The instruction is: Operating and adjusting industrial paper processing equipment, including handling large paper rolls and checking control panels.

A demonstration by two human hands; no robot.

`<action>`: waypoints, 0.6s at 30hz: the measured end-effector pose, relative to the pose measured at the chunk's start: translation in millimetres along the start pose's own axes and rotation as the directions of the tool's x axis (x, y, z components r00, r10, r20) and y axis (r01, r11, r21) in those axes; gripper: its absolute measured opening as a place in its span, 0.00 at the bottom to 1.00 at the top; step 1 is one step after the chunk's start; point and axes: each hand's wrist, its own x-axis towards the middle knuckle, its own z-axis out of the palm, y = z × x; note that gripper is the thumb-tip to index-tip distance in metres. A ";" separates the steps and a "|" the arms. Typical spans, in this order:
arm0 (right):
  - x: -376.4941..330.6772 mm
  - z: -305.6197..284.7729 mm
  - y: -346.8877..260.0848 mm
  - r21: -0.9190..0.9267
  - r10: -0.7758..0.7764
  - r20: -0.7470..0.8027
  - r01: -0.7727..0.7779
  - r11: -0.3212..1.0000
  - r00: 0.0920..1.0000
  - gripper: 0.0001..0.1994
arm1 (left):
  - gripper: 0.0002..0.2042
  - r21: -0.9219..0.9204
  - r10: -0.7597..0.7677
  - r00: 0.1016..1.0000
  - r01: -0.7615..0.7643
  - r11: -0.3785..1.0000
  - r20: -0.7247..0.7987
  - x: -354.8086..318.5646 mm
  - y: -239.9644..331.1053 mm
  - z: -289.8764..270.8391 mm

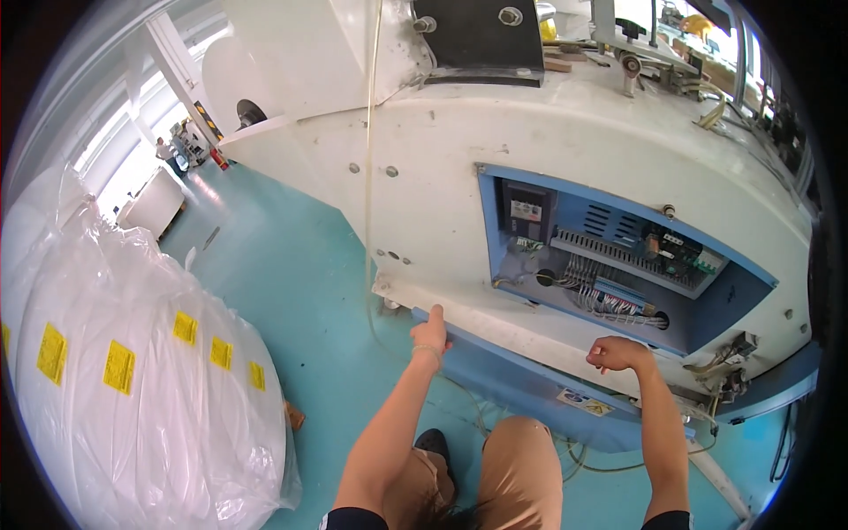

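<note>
A long blue panel [503, 358] with a warning label stands low against the white machine [424, 177], below an open electrical box [609, 256]. My left hand [430, 336] is closed round the panel's upper left end, thumb stretched up. Above the panel's right part hovers my right hand [621, 353], its fingers curled together; anything between them is too small to make out. Inside the blue-framed box are a dark drive unit [527, 210], a grey slotted wire duct [618, 256], bundled wires and a terminal strip [623, 296].
At the left stands a bulky load wrapped in clear plastic [150, 371] with yellow labels. A thin clear hose [369, 177] hangs down the machine's front. Cables [583, 459] lie on the green floor near my knees. Connectors [729, 367] stick out at the machine's lower right.
</note>
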 end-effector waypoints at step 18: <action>1.4 -0.1 4.8 0.004 0.017 -0.036 -0.017 1.000 0.999 0.17 | 0.41 0.017 0.004 1.000 -0.004 1.000 -0.006 -3.8 3.9 2.4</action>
